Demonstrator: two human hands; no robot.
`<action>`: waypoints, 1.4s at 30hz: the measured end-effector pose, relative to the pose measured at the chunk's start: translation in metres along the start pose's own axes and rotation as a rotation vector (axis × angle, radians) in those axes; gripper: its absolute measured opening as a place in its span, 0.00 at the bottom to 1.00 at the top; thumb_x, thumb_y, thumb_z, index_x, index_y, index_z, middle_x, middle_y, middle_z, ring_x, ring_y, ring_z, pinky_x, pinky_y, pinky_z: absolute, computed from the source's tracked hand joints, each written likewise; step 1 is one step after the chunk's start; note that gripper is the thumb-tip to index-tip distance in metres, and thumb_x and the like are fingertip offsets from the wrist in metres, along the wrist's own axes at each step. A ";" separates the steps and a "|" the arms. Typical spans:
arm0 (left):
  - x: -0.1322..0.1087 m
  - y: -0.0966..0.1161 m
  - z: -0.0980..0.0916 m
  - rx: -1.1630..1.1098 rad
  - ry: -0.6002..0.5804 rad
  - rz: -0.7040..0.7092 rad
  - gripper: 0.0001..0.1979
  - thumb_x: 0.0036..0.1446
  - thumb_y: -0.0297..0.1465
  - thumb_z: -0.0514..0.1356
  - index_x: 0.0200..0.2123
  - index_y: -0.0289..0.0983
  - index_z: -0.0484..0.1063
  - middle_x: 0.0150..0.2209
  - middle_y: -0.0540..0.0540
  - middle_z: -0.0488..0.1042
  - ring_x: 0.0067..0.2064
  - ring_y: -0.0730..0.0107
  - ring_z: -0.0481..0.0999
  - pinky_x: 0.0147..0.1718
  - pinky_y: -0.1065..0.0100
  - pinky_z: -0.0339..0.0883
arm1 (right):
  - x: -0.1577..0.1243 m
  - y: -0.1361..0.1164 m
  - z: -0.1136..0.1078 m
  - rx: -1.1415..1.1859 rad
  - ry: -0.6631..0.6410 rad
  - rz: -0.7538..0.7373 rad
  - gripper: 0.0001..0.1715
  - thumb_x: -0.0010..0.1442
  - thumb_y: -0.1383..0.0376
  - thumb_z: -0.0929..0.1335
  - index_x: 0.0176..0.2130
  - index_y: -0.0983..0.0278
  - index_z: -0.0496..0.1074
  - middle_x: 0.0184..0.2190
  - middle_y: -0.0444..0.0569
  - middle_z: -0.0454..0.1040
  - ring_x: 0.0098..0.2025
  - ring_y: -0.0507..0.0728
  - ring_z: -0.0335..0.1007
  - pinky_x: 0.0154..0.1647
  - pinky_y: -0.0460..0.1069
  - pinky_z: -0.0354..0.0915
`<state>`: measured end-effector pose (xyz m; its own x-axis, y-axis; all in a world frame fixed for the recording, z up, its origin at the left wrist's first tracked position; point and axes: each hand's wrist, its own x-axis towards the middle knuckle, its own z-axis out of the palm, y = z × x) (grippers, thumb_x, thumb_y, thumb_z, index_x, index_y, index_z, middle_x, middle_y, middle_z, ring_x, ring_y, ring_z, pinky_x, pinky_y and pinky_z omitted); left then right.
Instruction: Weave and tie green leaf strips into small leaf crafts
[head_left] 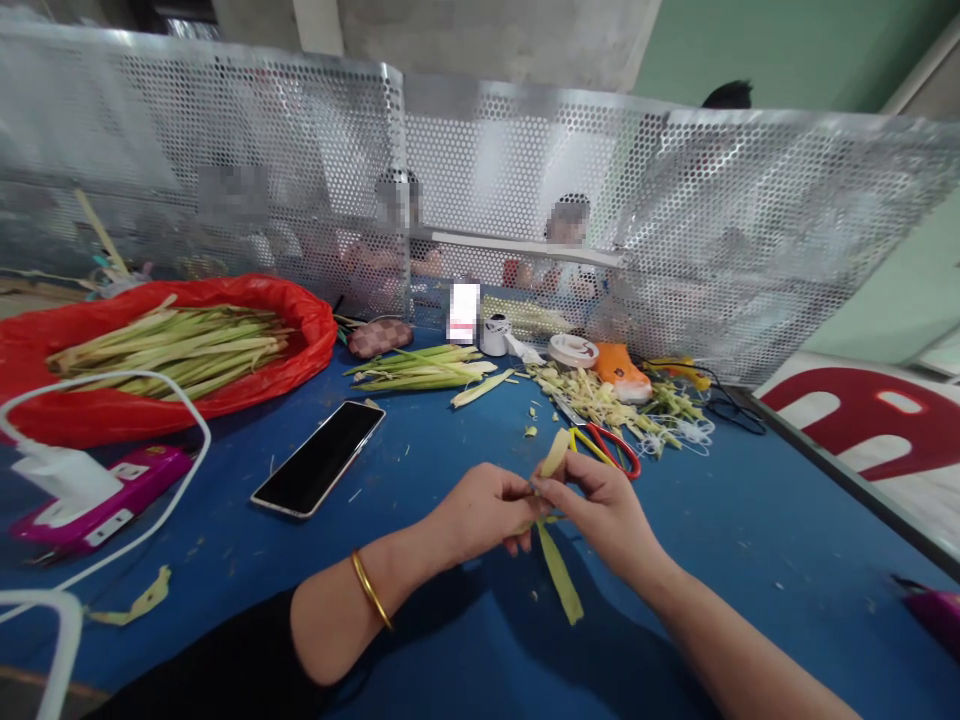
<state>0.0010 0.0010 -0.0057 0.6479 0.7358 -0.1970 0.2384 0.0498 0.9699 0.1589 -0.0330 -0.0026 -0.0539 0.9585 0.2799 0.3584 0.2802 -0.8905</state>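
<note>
My left hand and my right hand meet in front of me above the blue table. Between their fingertips they pinch a pale green leaf strip. One end of the strip hangs down below the fingers, and a paler part curves up above my right thumb. The exact fold between the fingertips is hidden. Just beyond my right hand lie scissors with red and yellow handles. A heap of leaf scraps spreads past them.
Left, a red plastic bag holds long leaves. A phone, leaf bundle, purple power strip with a white cable, tape roll and orange packet lie around. A perforated metal screen stands behind; people sit beyond it.
</note>
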 end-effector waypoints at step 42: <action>0.002 0.002 0.003 -0.716 0.227 0.000 0.10 0.41 0.29 0.69 0.30 0.31 0.77 0.29 0.45 0.76 0.30 0.74 0.73 0.31 0.74 0.64 | -0.013 -0.001 0.018 -0.965 -0.002 -0.891 0.11 0.63 0.72 0.63 0.39 0.62 0.74 0.32 0.47 0.75 0.37 0.55 0.68 0.50 0.54 0.59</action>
<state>0.0051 0.0007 -0.0051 0.4644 0.8531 -0.2377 -0.3405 0.4198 0.8414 0.1423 -0.0453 -0.0120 -0.6179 0.4656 0.6335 0.7174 0.6637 0.2119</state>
